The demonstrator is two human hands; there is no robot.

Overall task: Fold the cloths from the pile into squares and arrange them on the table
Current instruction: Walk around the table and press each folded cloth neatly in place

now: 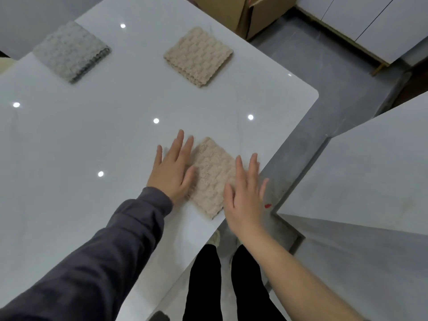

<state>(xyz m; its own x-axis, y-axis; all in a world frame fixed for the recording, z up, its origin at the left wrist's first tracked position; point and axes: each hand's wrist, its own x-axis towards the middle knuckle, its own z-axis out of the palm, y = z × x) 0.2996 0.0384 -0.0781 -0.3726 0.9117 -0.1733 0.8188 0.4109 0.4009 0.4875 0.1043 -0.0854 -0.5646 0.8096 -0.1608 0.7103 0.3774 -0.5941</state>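
While the nearest beige cloth lay folded square by the right edge of the table, it was flanked by both hands: the left hand was laid flat at its left side, the right hand was held over its right side, all fingers straight and spread, nothing gripped. Farther back, a second beige cloth and a grey cloth were seen folded and set well apart. Three squares were judged done; the pile was not in view, so what was left could not be told.
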